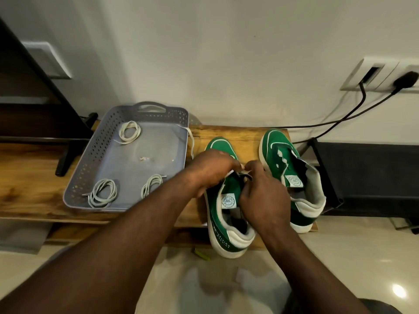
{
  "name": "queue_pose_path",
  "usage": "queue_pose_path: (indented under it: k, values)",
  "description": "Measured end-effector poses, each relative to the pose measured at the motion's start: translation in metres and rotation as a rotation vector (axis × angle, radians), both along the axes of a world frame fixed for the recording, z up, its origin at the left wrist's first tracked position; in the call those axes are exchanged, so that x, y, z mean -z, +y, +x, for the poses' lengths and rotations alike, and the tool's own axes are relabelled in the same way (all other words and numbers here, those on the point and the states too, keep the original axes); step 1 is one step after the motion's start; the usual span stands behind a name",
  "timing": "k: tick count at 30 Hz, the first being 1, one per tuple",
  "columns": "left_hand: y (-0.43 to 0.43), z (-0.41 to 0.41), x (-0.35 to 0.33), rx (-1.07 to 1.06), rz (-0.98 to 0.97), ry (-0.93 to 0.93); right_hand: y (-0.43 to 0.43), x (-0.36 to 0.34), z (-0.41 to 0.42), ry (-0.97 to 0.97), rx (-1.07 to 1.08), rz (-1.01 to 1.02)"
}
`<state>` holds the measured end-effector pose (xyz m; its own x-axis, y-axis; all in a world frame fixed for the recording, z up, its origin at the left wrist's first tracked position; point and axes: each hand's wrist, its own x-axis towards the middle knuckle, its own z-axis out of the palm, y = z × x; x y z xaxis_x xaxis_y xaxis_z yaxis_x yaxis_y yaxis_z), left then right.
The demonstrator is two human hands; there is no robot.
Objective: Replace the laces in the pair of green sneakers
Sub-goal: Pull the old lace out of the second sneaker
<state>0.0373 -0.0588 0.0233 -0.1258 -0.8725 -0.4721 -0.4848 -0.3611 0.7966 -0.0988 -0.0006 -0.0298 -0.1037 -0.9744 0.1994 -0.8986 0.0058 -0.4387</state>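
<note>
Wooden bench (226,134): left hand (210,171), right hand (260,196) grips pinch lace (231,172) over sneaker (223,236).

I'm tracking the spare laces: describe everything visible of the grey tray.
The grey tray is rectangular plastic with perforated walls, a solid floor and a handle cut-out at its far end. It lies flat on the wooden bench. Inside are three coiled laces and a small pale scrap. A white lace drapes over its right rim; the left forearm hides its near right corner.
</note>
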Motion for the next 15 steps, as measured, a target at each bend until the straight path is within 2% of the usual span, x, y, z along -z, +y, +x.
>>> queue_pose_path:
  k: [2,5,6,8,12,13,15]
  values:
    - [0.001,0.001,0.0,0.065,-0.029,-0.081,-0.001,0.001,-0.003,-0.002,0.005,-0.006]
    - [0.003,0.001,0.0,0.315,-0.233,-0.525,-0.004,0.001,-0.005,-0.037,0.026,0.011]
    - [0.002,0.001,0.001,0.321,-0.271,-0.584,-0.005,0.001,-0.004,-0.044,0.027,0.008]
    - [0.002,-0.001,-0.001,0.288,-0.287,-0.555,-0.004,0.001,0.0,-0.045,0.009,-0.008]
    - [0.0,0.002,-0.014,0.172,-0.168,-0.117,-0.006,0.004,-0.002,-0.038,0.027,-0.006]
    - [0.002,0.004,-0.017,0.15,-0.167,-0.055,-0.006,0.005,-0.004,-0.036,0.038,-0.004]
    - [0.003,0.007,-0.015,0.148,-0.191,-0.117,-0.006,0.006,-0.007,-0.031,0.036,-0.005]
